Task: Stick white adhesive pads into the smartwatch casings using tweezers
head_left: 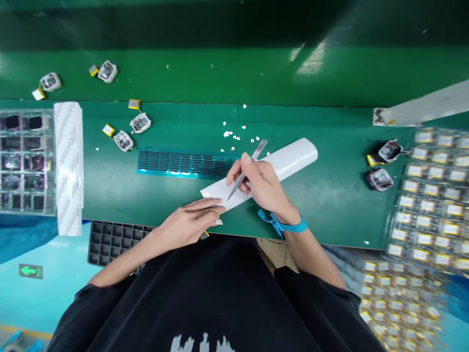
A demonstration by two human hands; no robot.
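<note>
A white curled sheet [293, 159] lies slantwise on the green bench, its right end rolled over. In my right hand [262, 181] is a pair of metal tweezers [239, 183], the tips pointing down at the sheet's left part. My left hand [196, 220] grips the sheet's lower left end, fingers lying on its edge. Beneath that hand a small pale piece [219, 222] and a bit of yellow [204, 235] show; the rest is hidden. A blue strap [293, 226] is round my right wrist. Left of the sheet lies a blue film with rows of dark strips [168, 162].
Small white scraps [227, 133] are scattered beyond the sheet. Several opened device housings with yellow batteries [123, 141] lie at left, two dark housings [381, 179] at right. Clear trays of parts stand left [51, 195] and right [399, 212]. A black compartment tray [110, 234] sits below the bench edge.
</note>
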